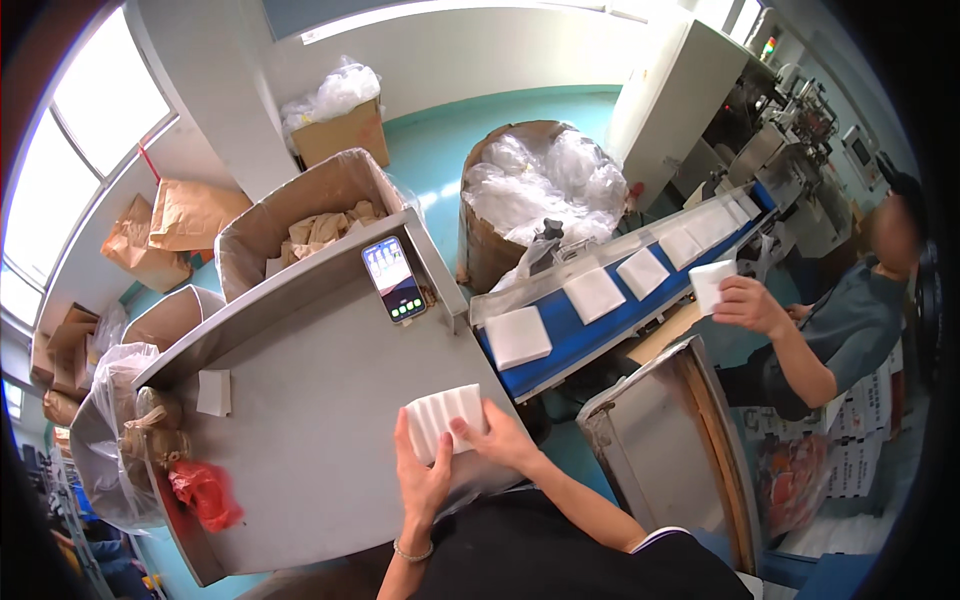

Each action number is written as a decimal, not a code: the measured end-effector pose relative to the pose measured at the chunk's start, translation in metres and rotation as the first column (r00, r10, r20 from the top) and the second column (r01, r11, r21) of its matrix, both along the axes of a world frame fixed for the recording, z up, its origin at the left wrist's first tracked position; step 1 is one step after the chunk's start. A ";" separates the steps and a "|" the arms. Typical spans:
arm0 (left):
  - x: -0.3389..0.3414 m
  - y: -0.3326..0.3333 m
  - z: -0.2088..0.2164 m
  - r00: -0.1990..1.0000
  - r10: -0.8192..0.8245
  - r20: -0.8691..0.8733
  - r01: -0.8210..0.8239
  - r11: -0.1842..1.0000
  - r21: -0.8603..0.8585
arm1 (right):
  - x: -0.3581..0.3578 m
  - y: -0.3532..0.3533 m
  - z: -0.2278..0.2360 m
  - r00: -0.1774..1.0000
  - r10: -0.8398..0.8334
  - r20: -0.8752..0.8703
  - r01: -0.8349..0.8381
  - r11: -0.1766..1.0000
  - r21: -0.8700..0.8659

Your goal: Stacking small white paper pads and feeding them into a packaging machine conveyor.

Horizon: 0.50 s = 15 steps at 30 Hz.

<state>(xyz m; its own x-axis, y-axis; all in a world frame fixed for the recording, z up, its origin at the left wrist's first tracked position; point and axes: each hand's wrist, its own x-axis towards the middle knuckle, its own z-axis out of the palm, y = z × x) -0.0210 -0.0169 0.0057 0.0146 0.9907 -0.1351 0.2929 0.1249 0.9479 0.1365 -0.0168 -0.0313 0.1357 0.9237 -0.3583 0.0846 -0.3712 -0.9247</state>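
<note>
Between my two hands, above the grey metal table (300, 430), is a white ribbed packet (436, 416), which looks like a soft stack of tissues. My left hand (424, 478) is closed on its left and near side, thumb lying on top. From the right, my right hand (492, 436) grips the same packet, thumb over its top and fingers along its side. Similar white packets (518, 337) lie in a row on the blue conveyor belt (545, 374), just beyond the table's right edge.
A smartphone (394, 280) lies at the table's far edge. On the left are a small white card (214, 392) and a red plastic bag (206, 494). Beyond stand cartons (300, 222) and a drum of clear plastic (540, 180). Right of the belt, a co-worker's hand (752, 305) holds a white packet.
</note>
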 end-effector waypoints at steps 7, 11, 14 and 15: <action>0.011 -0.007 0.006 0.999 0.038 -0.039 -0.037 0.999 0.028 | 0.004 -0.002 -0.010 0.900 -0.096 -0.426 0.000 0.976 -0.220; 0.010 -0.005 0.005 0.999 0.038 -0.034 -0.037 0.999 0.021 | 0.022 -0.006 -0.013 0.847 -0.053 -0.528 -0.197 0.892 -0.406; 0.006 -0.004 -0.004 0.998 0.055 -0.010 -0.055 0.998 0.018 | 0.030 -0.002 -0.021 0.912 -0.079 -0.402 -0.054 0.949 -0.310; 0.005 -0.004 -0.004 0.998 0.043 -0.039 -0.041 0.998 0.043 | 0.024 0.001 -0.015 0.784 -0.316 -0.535 0.174 0.938 -0.298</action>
<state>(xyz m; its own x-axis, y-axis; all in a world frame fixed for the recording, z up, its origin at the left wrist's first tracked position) -0.0157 -0.0209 0.0013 -0.0318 0.9951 -0.0933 0.3262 0.0985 0.9401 0.1602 -0.0162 -0.0463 0.0540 0.7737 -0.6313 -0.5493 -0.5049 -0.6658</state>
